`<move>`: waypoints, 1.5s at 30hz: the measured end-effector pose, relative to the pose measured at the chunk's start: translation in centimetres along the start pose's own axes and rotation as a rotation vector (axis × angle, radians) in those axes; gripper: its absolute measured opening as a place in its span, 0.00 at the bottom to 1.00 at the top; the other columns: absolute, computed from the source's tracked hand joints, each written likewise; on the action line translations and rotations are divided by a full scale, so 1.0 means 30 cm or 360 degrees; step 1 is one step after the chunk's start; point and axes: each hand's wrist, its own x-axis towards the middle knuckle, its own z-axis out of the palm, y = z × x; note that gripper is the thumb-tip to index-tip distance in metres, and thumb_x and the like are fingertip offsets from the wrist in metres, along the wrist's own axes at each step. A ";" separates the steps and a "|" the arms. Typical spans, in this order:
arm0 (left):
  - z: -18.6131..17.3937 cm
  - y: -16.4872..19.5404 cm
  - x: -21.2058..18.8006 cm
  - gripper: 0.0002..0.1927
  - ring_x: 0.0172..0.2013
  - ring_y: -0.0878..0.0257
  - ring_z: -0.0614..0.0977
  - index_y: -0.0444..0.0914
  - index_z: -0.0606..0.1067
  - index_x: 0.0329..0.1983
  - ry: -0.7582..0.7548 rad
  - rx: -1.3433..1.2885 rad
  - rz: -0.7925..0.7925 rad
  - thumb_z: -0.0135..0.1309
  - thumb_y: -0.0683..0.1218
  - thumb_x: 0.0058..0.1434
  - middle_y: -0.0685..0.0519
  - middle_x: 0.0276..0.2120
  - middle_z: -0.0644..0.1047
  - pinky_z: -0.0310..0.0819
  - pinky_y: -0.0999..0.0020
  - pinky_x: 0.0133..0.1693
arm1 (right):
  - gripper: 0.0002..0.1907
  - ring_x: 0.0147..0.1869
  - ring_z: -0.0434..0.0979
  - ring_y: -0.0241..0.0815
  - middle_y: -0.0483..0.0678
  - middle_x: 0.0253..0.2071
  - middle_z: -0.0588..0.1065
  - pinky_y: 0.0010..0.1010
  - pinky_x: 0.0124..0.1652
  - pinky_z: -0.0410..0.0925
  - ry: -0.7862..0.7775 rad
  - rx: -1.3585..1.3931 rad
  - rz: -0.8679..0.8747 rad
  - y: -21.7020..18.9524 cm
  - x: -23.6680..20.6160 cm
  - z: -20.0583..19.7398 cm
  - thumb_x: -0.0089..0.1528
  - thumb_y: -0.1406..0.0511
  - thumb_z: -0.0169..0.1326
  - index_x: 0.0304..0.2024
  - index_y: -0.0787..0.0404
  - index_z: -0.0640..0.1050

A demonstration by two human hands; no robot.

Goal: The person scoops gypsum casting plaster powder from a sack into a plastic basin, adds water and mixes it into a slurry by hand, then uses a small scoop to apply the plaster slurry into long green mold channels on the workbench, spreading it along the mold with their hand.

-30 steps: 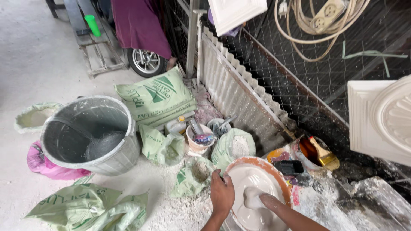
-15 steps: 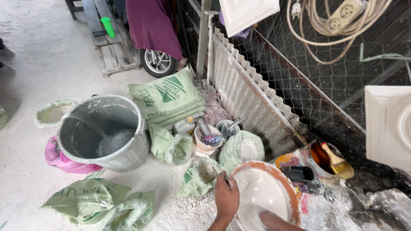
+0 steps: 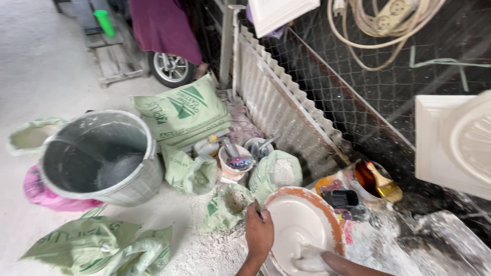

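Grey bucket (image 3: 99, 158) seen at 9 o'clock, well apart. Orange-rimmed basin (image 3: 327, 212) of white slurry sits at 6 o'clock; judged heavy, sloshy, slippery, best gripped at rim. Left hand (image 3: 259, 232) clamped on basin's rim at 9 o'clock. Right hand (image 3: 309, 258) buried in mix, grip cannot be told.

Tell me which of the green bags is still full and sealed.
The flat green sack leaning by the corrugated sheet, behind the grey bucket. The other green bags lie open or crumpled.
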 end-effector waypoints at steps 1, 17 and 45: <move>0.001 0.000 -0.002 0.22 0.50 0.41 0.79 0.32 0.68 0.60 0.0028 0.0012 0.0063 0.46 0.48 0.65 0.35 0.51 0.76 0.71 0.52 0.54 | 0.27 0.61 0.77 0.51 0.55 0.56 0.77 0.38 0.61 0.67 0.0020 0.0494 -0.0005 -0.031 -0.016 0.018 0.65 0.51 0.47 0.60 0.59 0.76; -0.011 0.002 -0.035 0.21 0.48 0.38 0.78 0.31 0.68 0.59 -0.0057 0.0006 0.0052 0.45 0.49 0.69 0.32 0.48 0.76 0.69 0.50 0.52 | 0.14 0.42 0.80 0.62 0.62 0.35 0.78 0.50 0.45 0.72 0.0577 -0.0325 -0.0260 -0.153 0.129 0.107 0.63 0.61 0.51 0.37 0.66 0.80; 0.000 -0.040 -0.040 0.23 0.50 0.45 0.80 0.28 0.66 0.62 -0.0220 -0.0100 0.0040 0.40 0.47 0.70 0.33 0.51 0.75 0.70 0.56 0.54 | 0.13 0.50 0.81 0.54 0.59 0.45 0.78 0.44 0.51 0.73 0.0230 0.0308 0.0286 0.214 0.296 0.341 0.62 0.67 0.48 0.47 0.65 0.77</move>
